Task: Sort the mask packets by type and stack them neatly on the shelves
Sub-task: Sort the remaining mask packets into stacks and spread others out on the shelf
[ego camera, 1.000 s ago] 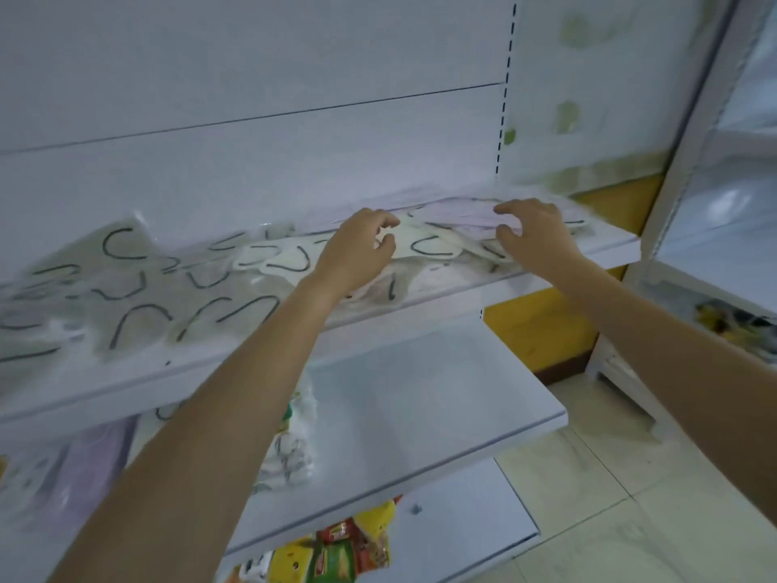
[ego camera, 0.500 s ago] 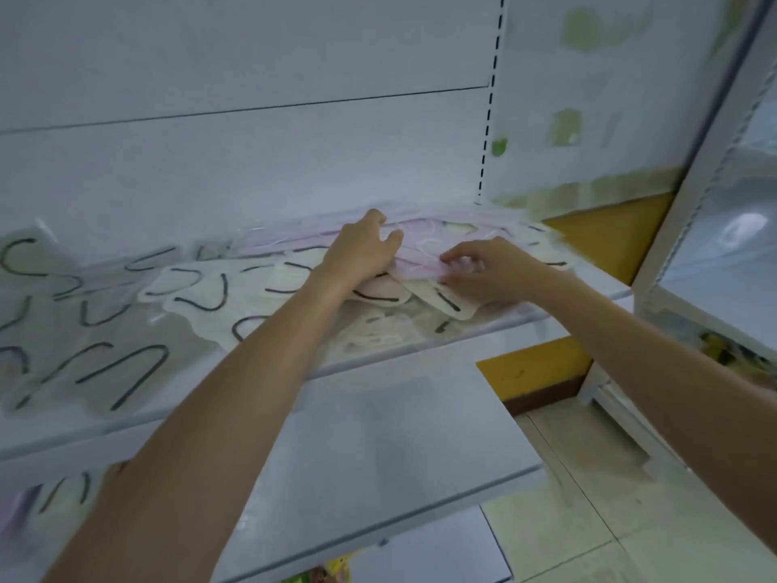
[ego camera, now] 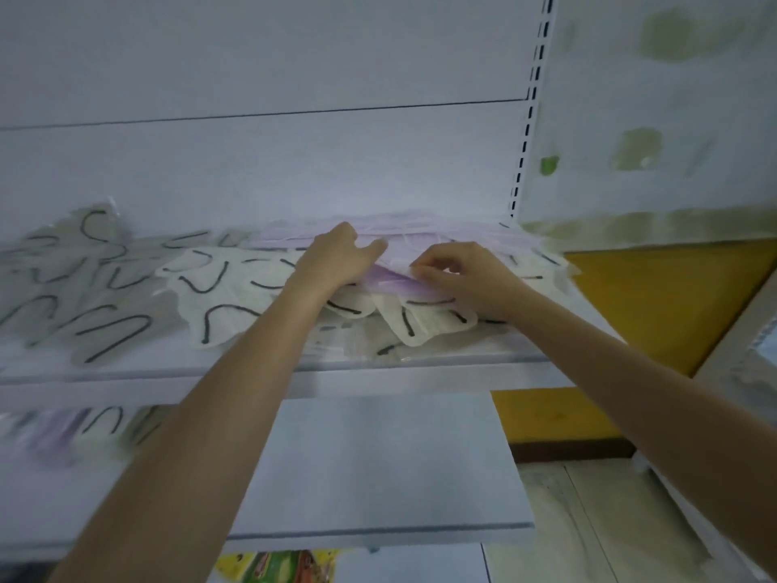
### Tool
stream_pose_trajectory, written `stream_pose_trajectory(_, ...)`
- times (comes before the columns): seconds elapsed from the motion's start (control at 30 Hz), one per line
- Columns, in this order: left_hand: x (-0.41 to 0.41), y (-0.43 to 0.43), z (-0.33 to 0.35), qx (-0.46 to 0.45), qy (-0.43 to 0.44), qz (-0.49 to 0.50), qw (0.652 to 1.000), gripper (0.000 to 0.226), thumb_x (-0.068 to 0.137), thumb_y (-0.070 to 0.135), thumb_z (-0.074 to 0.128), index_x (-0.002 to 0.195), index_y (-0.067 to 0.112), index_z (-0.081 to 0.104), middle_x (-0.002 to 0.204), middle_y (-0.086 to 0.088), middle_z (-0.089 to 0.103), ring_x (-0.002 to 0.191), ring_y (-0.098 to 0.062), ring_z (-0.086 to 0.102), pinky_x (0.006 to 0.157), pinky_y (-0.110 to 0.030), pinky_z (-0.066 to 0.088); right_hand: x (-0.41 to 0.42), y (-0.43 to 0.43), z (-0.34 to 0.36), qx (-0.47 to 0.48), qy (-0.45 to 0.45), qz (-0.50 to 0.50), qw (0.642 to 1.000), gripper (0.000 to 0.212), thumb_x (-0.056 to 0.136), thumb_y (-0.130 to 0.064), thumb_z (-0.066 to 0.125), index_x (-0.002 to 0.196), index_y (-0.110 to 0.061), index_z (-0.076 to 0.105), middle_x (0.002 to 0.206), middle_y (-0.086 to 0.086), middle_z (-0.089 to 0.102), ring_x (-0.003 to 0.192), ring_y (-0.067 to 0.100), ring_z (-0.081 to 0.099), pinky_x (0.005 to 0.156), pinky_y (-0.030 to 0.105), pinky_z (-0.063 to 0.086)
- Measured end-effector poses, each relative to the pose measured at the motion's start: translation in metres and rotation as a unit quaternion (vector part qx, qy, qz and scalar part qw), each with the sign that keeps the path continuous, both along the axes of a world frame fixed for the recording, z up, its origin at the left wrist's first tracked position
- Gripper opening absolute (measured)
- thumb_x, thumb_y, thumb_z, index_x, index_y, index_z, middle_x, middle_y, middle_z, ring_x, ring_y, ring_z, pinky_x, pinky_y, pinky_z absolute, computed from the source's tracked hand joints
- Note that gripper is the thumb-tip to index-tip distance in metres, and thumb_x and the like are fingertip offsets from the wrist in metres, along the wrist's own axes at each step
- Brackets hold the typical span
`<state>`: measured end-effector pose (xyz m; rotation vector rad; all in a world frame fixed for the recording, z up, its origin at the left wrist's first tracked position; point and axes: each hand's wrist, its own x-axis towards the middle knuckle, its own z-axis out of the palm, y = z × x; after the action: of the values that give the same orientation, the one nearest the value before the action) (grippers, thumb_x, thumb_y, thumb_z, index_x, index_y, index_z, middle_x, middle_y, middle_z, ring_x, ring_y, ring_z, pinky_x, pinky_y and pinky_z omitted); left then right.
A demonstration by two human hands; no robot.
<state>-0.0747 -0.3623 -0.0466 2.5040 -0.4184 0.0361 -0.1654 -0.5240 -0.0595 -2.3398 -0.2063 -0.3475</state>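
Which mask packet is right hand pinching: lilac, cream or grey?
The lilac plastic-wrapped packet in the right hand; cream packets with black loops lie beneath it.

Small shop, retail fit-out. White metal display unit: slotted upright [ego camera: 530, 119] at upper right, flat back panel [ego camera: 252, 170], tiered upper shelf [ego camera: 420, 364] and lower shelf [ego camera: 378, 477]. Sealed mask packets [ego camera: 218, 288] spread as stock, centre-left. Bright printed goods packets [ego camera: 277, 565] at bottom edge. Second shelf unit [ego camera: 740, 330] far right; tiled floor [ego camera: 588, 519] lower right.

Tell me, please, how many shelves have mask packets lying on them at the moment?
2: the upper shelf, strewn with mask packets along its length, and the shelf below it, with a few packets at its far left. Others may be out of view.
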Motion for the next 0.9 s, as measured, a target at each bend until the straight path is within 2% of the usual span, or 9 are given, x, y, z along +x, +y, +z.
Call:
stream_pose_trajectory(0.07, -0.004, 0.007, -0.003, -0.039, 0.029, 0.018, 0.999, 0.066, 0.089, 0.045, 0.057, 0.141, 0.011, 0.036, 0.143, -0.007, 0.042, 0.126, -0.023, 0.045, 0.089, -0.027, 0.036, 0.000, 0.007, -0.001, 0.001, 0.032, 0.048, 0.998, 0.009, 0.091, -0.019, 0.058, 0.090, -0.020, 0.066, 0.087, -0.013, 0.065, 0.074, -0.013, 0.055, 0.070, 0.003, 0.040)
stream_pose_trajectory(0.17, -0.009, 0.017, -0.011, -0.091, 0.033, 0.032, 0.995, 0.062, 0.084, 0.022, 0.066, 0.139, 0.011, 0.039, 0.141, -0.008, 0.044, 0.125, -0.022, 0.045, 0.092, -0.025, 0.037, -0.002, 0.009, 0.000, -0.034, 0.051, 0.095, 0.994, 0.019, 0.090, -0.022, 0.061, 0.108, -0.021, 0.065, 0.112, -0.009, 0.063, 0.100, -0.003, 0.054, 0.083, 0.006, 0.037)
stream_pose_trajectory(0.27, -0.013, 0.025, -0.018, -0.206, -0.001, 0.079, 0.975, 0.057, 0.085, 0.003, 0.057, 0.138, 0.014, 0.039, 0.135, -0.010, 0.047, 0.122, -0.023, 0.047, 0.096, -0.027, 0.039, 0.000, -0.006, 0.001, -0.100, 0.062, 0.045, 0.992, 0.053, 0.087, -0.033, 0.064, 0.135, -0.024, 0.045, 0.142, -0.006, 0.042, 0.130, 0.010, 0.037, 0.101, 0.018, 0.027)
stream_pose_trajectory(0.33, -0.016, 0.027, -0.023, -0.276, -0.025, 0.121, 0.953, 0.055, 0.085, -0.004, 0.049, 0.137, 0.014, 0.041, 0.131, -0.011, 0.049, 0.119, -0.024, 0.048, 0.098, -0.027, 0.039, 0.003, -0.018, 0.000, -0.174, 0.101, -0.001, 0.980, 0.065, 0.083, -0.043, 0.064, 0.140, -0.025, 0.038, 0.146, -0.003, 0.037, 0.134, 0.019, 0.032, 0.109, 0.032, 0.028)
stream_pose_trajectory(0.47, -0.017, 0.029, -0.036, -0.325, -0.053, 0.156, 0.931, 0.047, 0.084, -0.008, 0.044, 0.128, 0.008, 0.052, 0.133, -0.009, 0.050, 0.125, -0.020, 0.045, 0.099, -0.021, 0.033, -0.001, -0.023, -0.001, -0.182, 0.114, -0.018, 0.977, 0.043, 0.085, -0.040, 0.062, 0.124, -0.023, 0.056, 0.131, -0.002, 0.054, 0.119, 0.018, 0.046, 0.097, 0.030, 0.037)
stream_pose_trajectory(0.63, -0.013, 0.032, -0.040, -0.393, -0.052, 0.163, 0.903, 0.043, 0.087, -0.006, 0.045, 0.128, 0.004, 0.054, 0.135, -0.008, 0.052, 0.124, -0.017, 0.046, 0.094, -0.014, 0.034, -0.003, -0.019, -0.003, -0.162, 0.072, -0.055, 0.983, 0.030, 0.089, -0.031, 0.056, 0.118, -0.022, 0.060, 0.120, -0.004, 0.060, 0.111, 0.016, 0.053, 0.092, 0.028, 0.041)
stream_pose_trajectory(0.7, -0.016, 0.032, -0.039, -0.420, -0.052, 0.165, 0.891, 0.043, 0.088, -0.006, 0.044, 0.128, 0.005, 0.053, 0.134, -0.007, 0.051, 0.119, -0.013, 0.047, 0.092, -0.014, 0.033, 0.002, -0.021, -0.002, -0.133, 0.061, -0.087, 0.985, 0.018, 0.090, -0.029, 0.054, 0.102, -0.019, 0.064, 0.102, -0.001, 0.063, 0.096, 0.018, 0.055, 0.078, 0.026, 0.042)
stream_pose_trajectory(0.8, -0.023, 0.030, -0.036, -0.453, -0.056, 0.172, 0.873, 0.042, 0.088, -0.005, 0.044, 0.126, 0.010, 0.055, 0.130, -0.002, 0.052, 0.108, -0.006, 0.048, 0.090, -0.014, 0.036, 0.012, -0.020, 0.009, -0.035, 0.058, -0.128, 0.989, 0.029, 0.089, -0.017, 0.051, 0.061, -0.014, 0.045, 0.061, 0.002, 0.042, 0.060, 0.018, 0.040, 0.052, 0.026, 0.027)
stream_pose_trajectory(0.9, -0.027, 0.030, -0.034, -0.471, -0.062, 0.163, 0.865, 0.040, 0.088, -0.003, 0.045, 0.124, 0.013, 0.056, 0.123, 0.003, 0.052, 0.101, -0.002, 0.050, 0.087, -0.011, 0.038, 0.023, -0.008, 0.026, 0.063, 0.073, -0.146, 0.985, 0.034, 0.088, -0.010, 0.044, 0.057, -0.017, 0.031, 0.056, 0.000, 0.027, 0.054, 0.016, 0.026, 0.048, 0.027, 0.018)
